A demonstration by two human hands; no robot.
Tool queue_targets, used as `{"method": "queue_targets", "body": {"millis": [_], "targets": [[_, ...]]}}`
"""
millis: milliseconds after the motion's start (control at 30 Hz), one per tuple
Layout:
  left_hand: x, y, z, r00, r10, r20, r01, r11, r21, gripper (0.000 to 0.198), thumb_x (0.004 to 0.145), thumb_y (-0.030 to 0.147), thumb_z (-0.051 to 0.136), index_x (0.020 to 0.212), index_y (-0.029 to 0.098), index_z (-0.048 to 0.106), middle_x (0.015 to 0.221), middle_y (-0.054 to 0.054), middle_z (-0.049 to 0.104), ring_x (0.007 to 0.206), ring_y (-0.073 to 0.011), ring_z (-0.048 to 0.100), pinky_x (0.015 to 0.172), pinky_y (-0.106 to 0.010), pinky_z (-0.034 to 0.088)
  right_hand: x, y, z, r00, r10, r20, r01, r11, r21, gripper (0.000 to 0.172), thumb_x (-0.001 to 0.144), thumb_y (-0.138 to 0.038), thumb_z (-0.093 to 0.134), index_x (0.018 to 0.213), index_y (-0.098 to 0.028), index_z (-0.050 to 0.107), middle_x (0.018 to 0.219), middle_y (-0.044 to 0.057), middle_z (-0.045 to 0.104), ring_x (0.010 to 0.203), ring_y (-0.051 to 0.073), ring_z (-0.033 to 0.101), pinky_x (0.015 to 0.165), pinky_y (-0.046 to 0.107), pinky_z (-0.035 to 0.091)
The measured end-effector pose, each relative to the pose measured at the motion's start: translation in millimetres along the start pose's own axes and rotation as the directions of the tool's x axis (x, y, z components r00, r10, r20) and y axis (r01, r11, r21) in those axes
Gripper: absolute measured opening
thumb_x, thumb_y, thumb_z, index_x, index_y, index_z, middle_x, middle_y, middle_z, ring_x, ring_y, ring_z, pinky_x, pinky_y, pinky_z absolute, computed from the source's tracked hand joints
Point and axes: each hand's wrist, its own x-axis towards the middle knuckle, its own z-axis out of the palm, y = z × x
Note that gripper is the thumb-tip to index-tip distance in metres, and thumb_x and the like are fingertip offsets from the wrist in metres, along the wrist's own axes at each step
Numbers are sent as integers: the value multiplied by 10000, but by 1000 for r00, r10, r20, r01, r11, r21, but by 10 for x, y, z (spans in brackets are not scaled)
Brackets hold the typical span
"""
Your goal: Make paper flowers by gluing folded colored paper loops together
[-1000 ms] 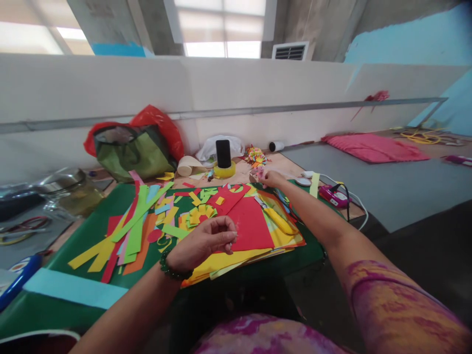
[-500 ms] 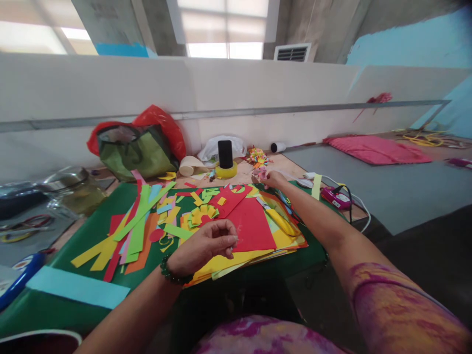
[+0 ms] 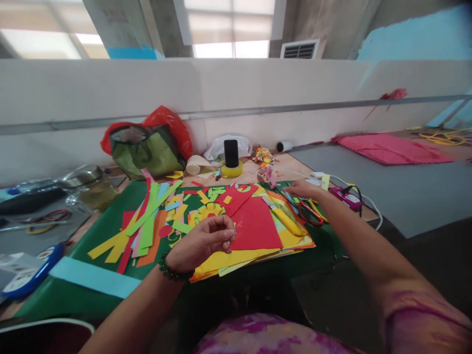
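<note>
My left hand (image 3: 212,238), with a green bead bracelet (image 3: 173,269) at its wrist, is closed in a pinch above the red paper (image 3: 258,226). Something small and pale shows at its fingertips, too small to name. At the table's right side, my right hand (image 3: 304,189) reaches over the green mat, and its fingers are mostly hidden from me. Just left of it stands a small pink object (image 3: 271,176). Scissors with red handles (image 3: 311,214) lie below that hand, next to a yellow utility knife (image 3: 289,222). A yellow paper flower (image 3: 210,211) sits behind my left hand.
Coloured paper strips (image 3: 147,228) lie crossed on the green mat (image 3: 106,221). At the back are a phone (image 3: 231,152), a yellow tape roll (image 3: 232,169) and a green bag (image 3: 147,152). A glass jar (image 3: 92,189) stands left; a purple device (image 3: 344,196) with a cable lies right.
My right hand has moved right and nearer, away from the small pink object, which stays behind. The red-handled scissors show more now. My left hand keeps its pinch; the view has shifted slightly.
</note>
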Motion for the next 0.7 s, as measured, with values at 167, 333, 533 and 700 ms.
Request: {"method": "queue_targets", "body": {"millis": [167,333,533,700], "targets": [[-29,61,83,997,17,70,-15,999,-33,365,618,315,878,760,140,592,636,31,589,488,-35,508,503,-151,466,-1213,-64,-64,899,-430,81,392,874,286,397,820,-562,586,840,-195,736,761,39,680,651,159,587,551,247,453],[-73,44,387,971,-5,240,5,1000,-1,360,640,353,861,714,134,584,606,29,560,468,-39,483,484,-164,480,-1725,-730,450,691,-630,-355,716,665,213,377,918,-295,525,1287,-218,547,1150,110,641,811,155,624,663,264,513],[-112,-143,481,952,283,-116,-271,956,113,339,687,386,823,742,147,589,709,22,601,547,-46,491,533,-162,437,-1901,-1084,805,481,-873,-78,873,486,-54,187,895,-150,503,760,-183,629,701,28,640,603,147,552,538,255,401],[-97,-506,491,993,63,97,-80,980,181,383,711,454,788,768,142,572,676,3,608,603,-85,535,579,-191,423,-1914,-964,572,653,-725,-219,757,639,138,309,963,-244,432,690,-188,565,598,-18,592,515,99,506,494,215,346]]}}
